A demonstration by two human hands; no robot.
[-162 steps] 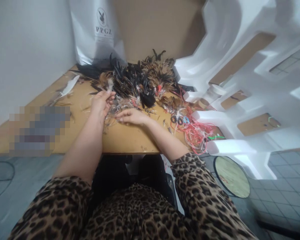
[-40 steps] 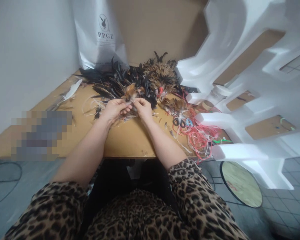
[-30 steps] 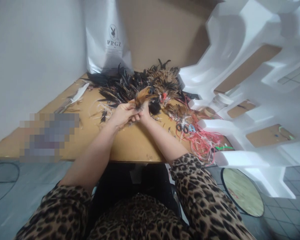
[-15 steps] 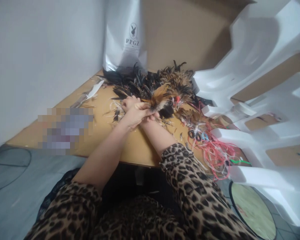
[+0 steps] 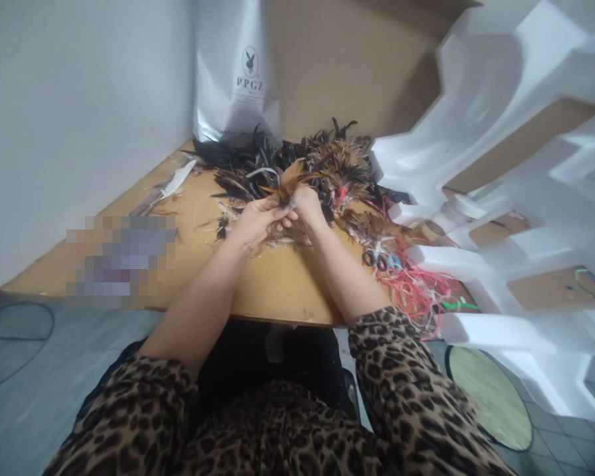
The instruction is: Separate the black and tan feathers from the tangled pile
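A small bunch of orange-brown and dark feathers (image 5: 292, 178) points up and away over the table, its base pinched in my left hand (image 5: 258, 221). Close against it on the right is my right hand (image 5: 308, 206), its fingers curled by the base of the bunch; what they grip is hidden. A thin white curved strip (image 5: 262, 170) shows just beyond my left hand. Behind both hands lies a heap of black feathers (image 5: 242, 182), with brown speckled feathers (image 5: 350, 162) at its right. Loose feather bits lie around my wrists.
A silver bag (image 5: 235, 106) stands at the back by the wall. On the right are brown feathers (image 5: 364, 225), scissors with black handles (image 5: 375, 260), tangled pink string (image 5: 416, 284) and white foam packaging (image 5: 486, 264). A white feather (image 5: 178, 178) lies left.
My right hand has come from under my left wrist, where the arms crossed, back to the right beside the bunch. My left hand keeps its pinch. The whole view has shifted slightly.
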